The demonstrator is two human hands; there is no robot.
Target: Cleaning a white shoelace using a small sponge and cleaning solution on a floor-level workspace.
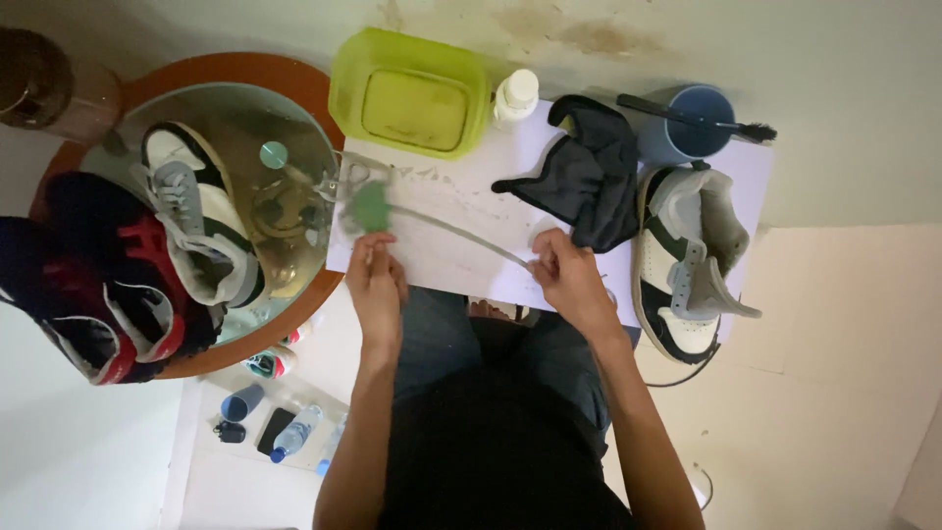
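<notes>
Grey shoelace (461, 234) is stretched between left hand (375, 275) and right hand (567, 277), each grip pinched closed on it. Judged light, limp, non-fragile; best held near the ends, over white sheet (451, 265).

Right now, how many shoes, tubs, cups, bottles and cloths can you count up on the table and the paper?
Shoes: 3, a white and black one on the paper, a white and grey one and a red and black one on the round glass table
Green tubs: 1
Blue cups: 1
White bottles: 1
Dark cloths: 1
Total: 7
</notes>
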